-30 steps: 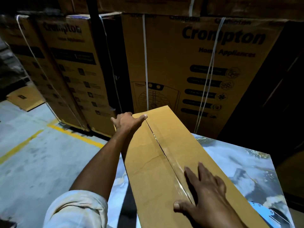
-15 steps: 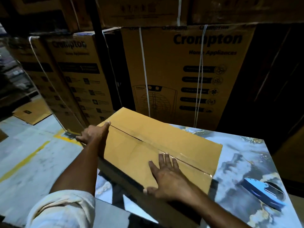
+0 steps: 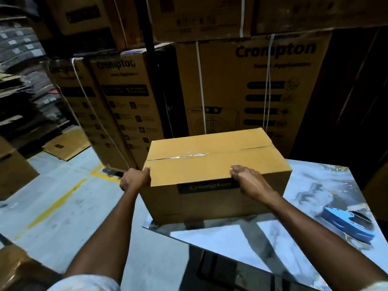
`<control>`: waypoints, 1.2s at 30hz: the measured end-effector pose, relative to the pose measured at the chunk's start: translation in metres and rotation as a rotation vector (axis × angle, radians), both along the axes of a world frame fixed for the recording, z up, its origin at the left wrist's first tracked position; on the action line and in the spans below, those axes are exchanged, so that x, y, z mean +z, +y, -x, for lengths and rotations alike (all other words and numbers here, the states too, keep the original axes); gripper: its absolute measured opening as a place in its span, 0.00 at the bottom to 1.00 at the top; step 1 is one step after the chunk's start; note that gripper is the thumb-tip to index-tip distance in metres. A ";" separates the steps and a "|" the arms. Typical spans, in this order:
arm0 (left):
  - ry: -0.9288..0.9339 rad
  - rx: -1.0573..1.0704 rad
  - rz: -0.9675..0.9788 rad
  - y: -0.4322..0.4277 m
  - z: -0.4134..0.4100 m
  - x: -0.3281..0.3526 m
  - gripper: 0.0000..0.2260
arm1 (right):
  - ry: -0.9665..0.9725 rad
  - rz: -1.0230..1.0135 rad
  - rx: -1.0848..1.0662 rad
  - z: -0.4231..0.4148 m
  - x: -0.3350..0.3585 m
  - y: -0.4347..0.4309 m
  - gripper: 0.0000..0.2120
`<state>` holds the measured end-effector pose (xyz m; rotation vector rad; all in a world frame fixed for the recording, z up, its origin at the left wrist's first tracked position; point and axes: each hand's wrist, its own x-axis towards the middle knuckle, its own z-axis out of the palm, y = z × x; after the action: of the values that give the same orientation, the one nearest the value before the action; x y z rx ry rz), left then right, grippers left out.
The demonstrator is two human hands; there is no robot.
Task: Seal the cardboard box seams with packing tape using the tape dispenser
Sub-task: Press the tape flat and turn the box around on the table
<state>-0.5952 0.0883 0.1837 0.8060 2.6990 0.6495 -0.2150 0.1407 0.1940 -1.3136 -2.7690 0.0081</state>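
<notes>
Cardboard box upright on marbled table, at its near-left corner; shiny tape along part of the top seam; left hand clasps the near-left top corner, fingers curled over the edge; right hand grips the near top edge likewise; blue tape dispenser lies on the table's right side, well apart from both hands; printed cartons stacked behind.

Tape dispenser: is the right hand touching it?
Apart. The head view shows the right hand gripping the cardboard box edge, while the tape dispenser lies on the table, bare tabletop between them.
</notes>
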 end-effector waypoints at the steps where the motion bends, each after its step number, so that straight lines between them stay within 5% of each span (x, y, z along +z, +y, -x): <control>1: -0.019 -0.029 -0.015 -0.001 -0.002 -0.006 0.31 | 0.000 -0.007 -0.063 0.001 -0.006 0.006 0.25; 4: -0.089 -0.075 -0.065 -0.002 -0.013 -0.028 0.33 | -0.005 0.007 -0.190 0.012 -0.020 0.022 0.32; 12: -0.448 -0.084 -0.393 -0.028 -0.062 -0.034 0.24 | 0.198 0.041 -0.124 0.128 -0.041 -0.015 0.39; 17: -0.659 -0.032 -0.451 -0.024 -0.070 -0.047 0.23 | 0.347 0.027 -0.212 0.117 -0.046 -0.010 0.40; 22: -0.957 -0.258 -0.527 -0.023 -0.110 -0.052 0.19 | 0.391 0.067 -0.456 0.098 -0.042 -0.013 0.39; 27: -0.304 -0.629 -0.479 0.002 -0.061 -0.057 0.22 | 0.627 0.121 -0.494 0.120 -0.028 -0.043 0.20; 30: 0.071 -0.787 -0.531 0.024 -0.022 -0.051 0.15 | 0.704 0.114 -0.549 0.153 -0.025 -0.062 0.24; 32: 0.261 -0.910 -0.554 0.043 0.004 -0.051 0.15 | 0.584 0.059 -0.577 0.178 -0.032 -0.061 0.29; 36: 0.321 -1.152 -0.361 0.078 0.038 -0.045 0.37 | 0.197 0.012 -0.570 0.206 -0.045 -0.053 0.33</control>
<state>-0.6329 0.1659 0.1391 2.3920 1.7921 0.7011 -0.4206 0.0872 0.1489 -1.9321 -2.1537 0.1123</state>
